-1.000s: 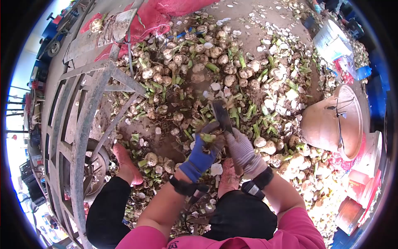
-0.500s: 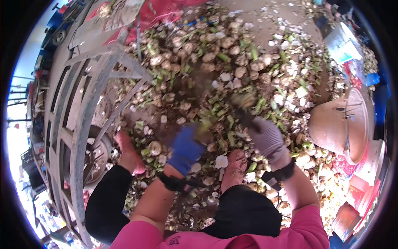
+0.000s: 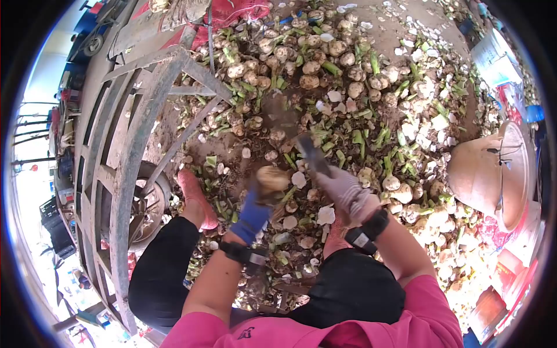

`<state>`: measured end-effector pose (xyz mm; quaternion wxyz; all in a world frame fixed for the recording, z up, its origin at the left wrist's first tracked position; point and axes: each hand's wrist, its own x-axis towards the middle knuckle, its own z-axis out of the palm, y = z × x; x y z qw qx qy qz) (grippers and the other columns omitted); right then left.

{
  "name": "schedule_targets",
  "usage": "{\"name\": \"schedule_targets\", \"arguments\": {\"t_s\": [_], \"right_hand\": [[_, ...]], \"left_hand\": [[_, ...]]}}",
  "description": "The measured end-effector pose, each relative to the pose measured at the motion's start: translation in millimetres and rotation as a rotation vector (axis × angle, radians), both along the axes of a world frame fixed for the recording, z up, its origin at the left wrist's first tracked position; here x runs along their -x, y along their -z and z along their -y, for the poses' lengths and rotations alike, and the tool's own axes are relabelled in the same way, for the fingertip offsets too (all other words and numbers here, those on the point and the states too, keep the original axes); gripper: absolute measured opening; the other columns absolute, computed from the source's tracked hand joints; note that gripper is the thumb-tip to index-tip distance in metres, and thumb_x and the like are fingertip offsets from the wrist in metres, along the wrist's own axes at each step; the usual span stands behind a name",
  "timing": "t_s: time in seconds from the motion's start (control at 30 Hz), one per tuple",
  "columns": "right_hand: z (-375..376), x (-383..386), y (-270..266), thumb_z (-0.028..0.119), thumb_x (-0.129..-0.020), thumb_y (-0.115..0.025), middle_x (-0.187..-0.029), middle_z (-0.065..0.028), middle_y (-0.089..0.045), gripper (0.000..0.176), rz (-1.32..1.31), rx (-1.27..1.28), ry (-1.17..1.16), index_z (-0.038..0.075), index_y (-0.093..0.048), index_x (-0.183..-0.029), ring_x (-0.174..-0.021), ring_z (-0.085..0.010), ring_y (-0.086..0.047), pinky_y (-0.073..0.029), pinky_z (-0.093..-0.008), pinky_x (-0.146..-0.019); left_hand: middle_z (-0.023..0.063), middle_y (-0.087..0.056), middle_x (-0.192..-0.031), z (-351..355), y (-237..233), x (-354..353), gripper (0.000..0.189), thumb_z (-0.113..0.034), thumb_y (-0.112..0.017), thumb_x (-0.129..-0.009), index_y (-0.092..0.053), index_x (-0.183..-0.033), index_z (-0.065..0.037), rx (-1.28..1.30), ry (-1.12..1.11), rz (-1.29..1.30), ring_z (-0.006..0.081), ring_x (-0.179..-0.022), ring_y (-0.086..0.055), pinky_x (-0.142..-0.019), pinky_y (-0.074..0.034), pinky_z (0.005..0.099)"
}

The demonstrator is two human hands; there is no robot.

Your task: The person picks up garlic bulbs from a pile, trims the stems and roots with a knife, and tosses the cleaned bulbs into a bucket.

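Observation:
My left hand (image 3: 252, 216), in a blue glove, is closed round a pale, roundish vegetable bulb (image 3: 272, 178) with a brown underside, just left of the centre. To its right, my right hand (image 3: 343, 188), in a light striped glove, grips a dark, broad-bladed knife (image 3: 314, 155) that points up and to the left. The blade is apart from the bulb. Beneath both hands, cut green stalks, peelings and white slices (image 3: 326, 215) cover the ground. More whole bulbs (image 3: 310, 81) lie heaped beyond the hands.
A metal frame cart (image 3: 136, 124) with a wheel (image 3: 152, 206) stands at the left. At the right are a large tan tub (image 3: 478, 174), red containers (image 3: 507, 269) and a white-and-blue bucket (image 3: 496, 61). A red net bag (image 3: 238, 11) lies at the top.
The bulb in my left hand now shows clearly, with the hand slightly lower. My right hand has moved left with the knife. The whole view has shifted a little.

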<state>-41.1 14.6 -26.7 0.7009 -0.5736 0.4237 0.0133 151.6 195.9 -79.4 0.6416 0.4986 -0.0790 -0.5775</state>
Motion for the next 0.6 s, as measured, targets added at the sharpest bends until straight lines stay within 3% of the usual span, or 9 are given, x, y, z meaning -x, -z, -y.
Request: {"name": "schedule_targets", "arguments": {"t_s": [0.07,0.13,0.23,0.3,0.33,0.43,0.47,0.53,0.6], "right_hand": [[-3.2,-9.7,-18.4,0.037,-0.088,-0.062,-0.081,-0.0107,-0.065,0.044,0.054,-0.031,0.063,-0.001,-0.063,-0.109,-0.072,-0.0176,-0.060,-0.050,-0.0324,-0.067],[5.1,-5.0,-43.9,0.036,-0.088,-0.061,-0.085,-0.0138,-0.066,0.042,0.121,0.082,0.213,-0.001,-0.064,-0.107,-0.073,-0.0220,-0.064,-0.051,-0.0348,-0.068],[35.2,15.3,-64.7,0.030,-0.088,-0.060,-0.089,-0.0171,-0.067,0.031,0.027,0.735,0.026,0.002,-0.064,-0.101,-0.076,-0.0315,-0.066,-0.052,-0.0404,-0.069],[70.6,19.1,-40.5,0.015,-0.088,-0.056,-0.087,-0.0146,-0.065,0.015,-0.414,0.961,-0.053,0.007,-0.062,-0.099,-0.076,-0.0341,-0.064,-0.052,-0.0431,-0.069],[69.6,19.8,-50.0,0.016,-0.087,-0.057,-0.085,-0.0143,-0.063,0.016,-0.395,0.990,-0.047,0.008,-0.062,-0.100,-0.075,-0.0336,-0.063,-0.052,-0.0426,-0.068],[37.4,11.3,-103.7,0.016,-0.086,-0.057,-0.084,-0.0151,-0.062,0.018,-0.153,1.151,-0.287,0.006,-0.060,-0.101,-0.077,-0.0327,-0.064,-0.053,-0.0428,-0.067],[21.3,7.4,-113.5,0.016,-0.087,-0.057,-0.085,-0.0157,-0.062,0.018,-0.046,1.194,-0.403,0.005,-0.059,-0.101,-0.079,-0.0325,-0.065,-0.053,-0.0432,-0.068],[10.2,3.2,-104.9,0.014,-0.086,-0.057,-0.083,-0.0148,-0.061,0.019,0.056,1.344,-0.397,0.004,-0.059,-0.102,-0.078,-0.0313,-0.065,-0.053,-0.0422,-0.068],[14.8,4.0,-99.4,0.011,-0.086,-0.057,-0.085,-0.0154,-0.062,0.020,0.137,1.406,-0.473,0.004,-0.059,-0.105,-0.076,-0.0292,-0.066,-0.055,-0.0407,-0.067]], "left_hand": [[0.0061,-0.053,-0.126,50.2,-47.4,68.4,0.064,0.003,-0.071,-0.078,-0.038,-0.132,-0.007,0.157,0.061,0.502,0.0177,-0.112,-0.056,-0.095,-0.048,0.0316],[0.0075,-0.052,-0.127,75.2,-52.4,74.5,0.067,0.004,-0.072,-0.077,-0.036,-0.133,-0.007,0.156,0.059,0.559,0.0167,-0.112,-0.056,-0.095,-0.049,0.0322],[0.0102,-0.056,-0.123,102.5,-58.0,71.1,0.062,-0.001,-0.077,-0.074,-0.044,-0.126,-0.005,0.099,0.065,0.635,0.0160,-0.110,-0.057,-0.092,-0.050,0.0328],[0.0101,-0.058,-0.119,109.2,-49.4,57.1,0.056,-0.003,-0.078,-0.074,-0.048,-0.121,-0.005,0.008,0.081,0.581,0.0171,-0.108,-0.058,-0.091,-0.051,0.0324],[0.0089,-0.061,-0.115,109.2,-40.1,48.6,0.048,-0.009,-0.080,-0.075,-0.054,-0.115,-0.004,0.006,0.086,0.573,0.0169,-0.109,-0.057,-0.093,-0.049,0.0347],[0.0080,-0.057,-0.120,108.5,-46.0,48.6,0.042,-0.009,-0.065,-0.089,-0.047,-0.126,-0.004,0.130,0.170,1.127,0.0186,-0.112,-0.057,-0.095,-0.049,0.0343],[0.0084,-0.056,-0.121,99.8,-43.6,51.7,0.038,-0.015,-0.060,-0.092,-0.047,-0.127,-0.005,0.025,0.322,1.259,0.0180,-0.113,-0.055,-0.097,-0.047,0.0348],[0.0093,-0.055,-0.123,91.5,-37.6,52.4,0.036,-0.028,-0.048,-0.098,-0.046,-0.127,-0.007,-0.172,0.616,1.516,0.0168,-0.117,-0.052,-0.100,-0.043,0.0357],[0.0096,-0.054,-0.123,86.3,-31.6,48.1,0.036,-0.032,-0.042,-0.100,-0.046,-0.126,-0.008,-0.159,0.671,1.585,0.0162,-0.115,-0.052,-0.099,-0.042,0.0351]]}}
